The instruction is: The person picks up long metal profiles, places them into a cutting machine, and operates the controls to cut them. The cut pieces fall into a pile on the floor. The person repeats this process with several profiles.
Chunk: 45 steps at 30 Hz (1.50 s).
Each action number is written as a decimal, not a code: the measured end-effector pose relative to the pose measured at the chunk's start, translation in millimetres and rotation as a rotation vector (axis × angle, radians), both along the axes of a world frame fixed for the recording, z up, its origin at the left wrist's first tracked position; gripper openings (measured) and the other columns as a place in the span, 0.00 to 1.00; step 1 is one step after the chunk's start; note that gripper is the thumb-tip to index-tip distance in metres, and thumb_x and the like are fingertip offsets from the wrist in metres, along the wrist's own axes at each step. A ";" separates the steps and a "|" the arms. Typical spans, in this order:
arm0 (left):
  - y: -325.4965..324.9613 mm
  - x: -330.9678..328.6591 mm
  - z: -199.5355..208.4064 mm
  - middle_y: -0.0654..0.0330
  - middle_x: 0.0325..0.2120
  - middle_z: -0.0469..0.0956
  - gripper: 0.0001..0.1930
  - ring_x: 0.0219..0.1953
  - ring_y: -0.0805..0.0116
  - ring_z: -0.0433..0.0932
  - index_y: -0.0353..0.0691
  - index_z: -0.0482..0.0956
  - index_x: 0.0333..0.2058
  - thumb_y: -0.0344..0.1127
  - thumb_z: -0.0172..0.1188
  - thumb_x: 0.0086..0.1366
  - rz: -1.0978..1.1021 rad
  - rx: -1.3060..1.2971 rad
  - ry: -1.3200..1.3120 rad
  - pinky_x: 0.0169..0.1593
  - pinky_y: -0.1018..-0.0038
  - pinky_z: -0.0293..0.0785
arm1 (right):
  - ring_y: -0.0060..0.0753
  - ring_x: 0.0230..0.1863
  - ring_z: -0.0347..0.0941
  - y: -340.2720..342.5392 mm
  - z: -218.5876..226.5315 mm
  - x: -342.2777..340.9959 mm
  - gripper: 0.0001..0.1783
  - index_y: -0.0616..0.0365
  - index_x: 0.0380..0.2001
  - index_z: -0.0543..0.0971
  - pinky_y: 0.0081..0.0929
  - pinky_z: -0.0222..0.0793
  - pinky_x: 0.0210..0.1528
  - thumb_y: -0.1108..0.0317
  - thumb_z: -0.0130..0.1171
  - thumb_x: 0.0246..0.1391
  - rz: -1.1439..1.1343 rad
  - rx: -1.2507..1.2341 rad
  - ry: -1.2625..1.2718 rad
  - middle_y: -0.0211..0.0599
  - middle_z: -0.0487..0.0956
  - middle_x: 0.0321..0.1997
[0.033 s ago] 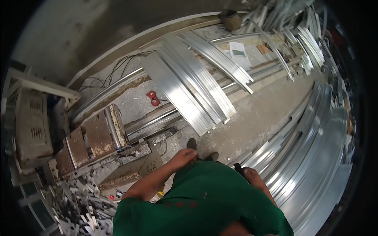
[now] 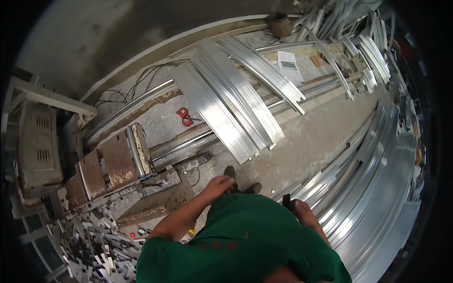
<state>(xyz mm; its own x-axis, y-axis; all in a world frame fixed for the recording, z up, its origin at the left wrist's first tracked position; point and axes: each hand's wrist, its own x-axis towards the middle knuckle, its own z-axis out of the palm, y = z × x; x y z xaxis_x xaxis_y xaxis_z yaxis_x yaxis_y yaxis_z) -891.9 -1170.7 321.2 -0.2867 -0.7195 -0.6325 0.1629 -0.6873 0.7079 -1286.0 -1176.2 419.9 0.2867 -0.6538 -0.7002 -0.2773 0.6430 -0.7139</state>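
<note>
My left hand [image 2: 218,187] is held in front of the green shirt, above my shoes [image 2: 230,171]. Its fingers are bent and partly turned away; whether they grip anything cannot be made out. At my right side, my right hand [image 2: 303,211] is closed on a small black object [image 2: 287,202] that sticks out past the fingers; its kind is unclear. Ahead, wide silver aluminium profiles [image 2: 214,111] lie side by side across a long machine bed [image 2: 184,146]. A narrower ribbed profile [image 2: 264,70] rests beyond them. A red tool [image 2: 183,116] lies on the bed, left of the profiles.
Long metal profiles [image 2: 349,207] are stacked along my right. Cut offcuts [image 2: 99,240] heap up at the lower left, near a rusty roller section [image 2: 120,160] and a beige machine housing [image 2: 41,151]. A paper sheet [image 2: 288,61] and a bucket [image 2: 279,26] are farther off.
The view has shifted very slightly. My left fingers have turned inward a little; my right hand keeps its hold on the black object.
</note>
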 end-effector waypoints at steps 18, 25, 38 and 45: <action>24.5 31.7 -121.0 0.61 0.42 0.78 0.20 0.45 0.65 0.77 0.41 0.75 0.50 0.49 0.59 0.67 0.289 0.288 -0.346 0.46 0.62 0.73 | 0.26 0.32 0.76 -20.6 -62.7 -23.0 0.14 0.64 0.39 0.78 0.27 0.72 0.37 0.62 0.59 0.63 0.078 -0.138 0.443 0.37 0.79 0.30; 7.4 35.2 -85.4 0.62 0.42 0.78 0.20 0.44 0.66 0.77 0.41 0.75 0.50 0.48 0.58 0.68 0.239 0.158 -0.398 0.45 0.65 0.73 | 0.35 0.38 0.73 -103.0 37.9 31.9 0.04 0.64 0.36 0.76 0.27 0.69 0.43 0.76 0.58 0.57 0.096 -0.864 0.328 0.39 0.76 0.35; 94.2 70.3 -67.2 0.44 0.44 0.80 0.18 0.47 0.48 0.79 0.36 0.80 0.45 0.44 0.54 0.66 -0.510 0.256 -0.662 0.51 0.59 0.73 | 0.42 0.41 0.81 178.4 -79.6 -144.4 0.20 0.52 0.51 0.79 0.44 0.76 0.48 0.54 0.51 0.62 0.497 0.680 0.385 0.42 0.83 0.43; 45.7 67.9 -68.2 0.44 0.44 0.80 0.18 0.47 0.49 0.79 0.36 0.80 0.45 0.43 0.54 0.65 -0.499 0.239 -0.660 0.51 0.59 0.73 | 0.42 0.42 0.81 138.7 -86.1 -108.7 0.20 0.52 0.51 0.79 0.44 0.76 0.48 0.54 0.51 0.62 0.221 0.532 0.401 0.43 0.83 0.44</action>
<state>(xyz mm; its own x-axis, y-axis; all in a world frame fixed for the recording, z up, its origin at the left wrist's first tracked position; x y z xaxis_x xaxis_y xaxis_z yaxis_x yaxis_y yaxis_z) -824.0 -1124.9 253.0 -0.0541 -0.4337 -0.8994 -0.5916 -0.7118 0.3788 -1394.7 -1037.6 333.7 0.0261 -0.1494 -0.9884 -0.6183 0.7745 -0.1334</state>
